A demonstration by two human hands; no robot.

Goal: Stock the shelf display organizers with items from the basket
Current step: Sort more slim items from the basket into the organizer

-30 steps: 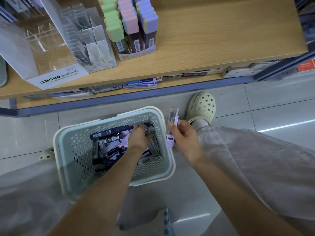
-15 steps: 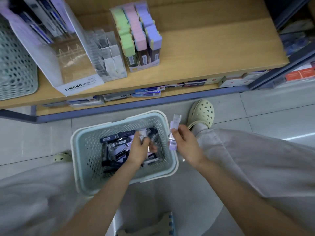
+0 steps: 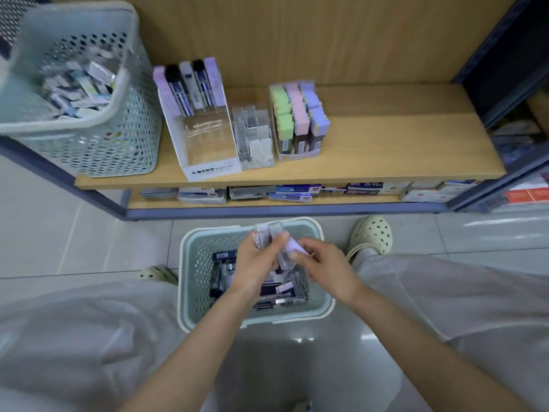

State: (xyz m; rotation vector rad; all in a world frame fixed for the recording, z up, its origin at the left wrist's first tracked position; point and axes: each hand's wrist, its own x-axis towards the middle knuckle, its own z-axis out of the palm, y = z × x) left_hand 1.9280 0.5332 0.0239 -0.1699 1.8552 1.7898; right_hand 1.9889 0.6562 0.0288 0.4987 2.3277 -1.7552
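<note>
The pale green basket [image 3: 187, 281] sat on the floor just near of the shelf [image 3: 386, 150], holding a jumble of dark and clear lead cases. Above it the left hand [image 3: 255, 263] gripped a couple of clear cases [image 3: 263, 236], while the right hand [image 3: 323, 263] pinched a lilac-ended case [image 3: 294, 243] touching them. On the shelf, the white MONO organizer [image 3: 208, 171] held a row of cases at its far end. Right of it stood a clear divided organizer [image 3: 255, 138] and a box of pastel items [image 3: 300, 120]. A second basket [image 3: 118, 138], far left, held mixed packets.
</note>
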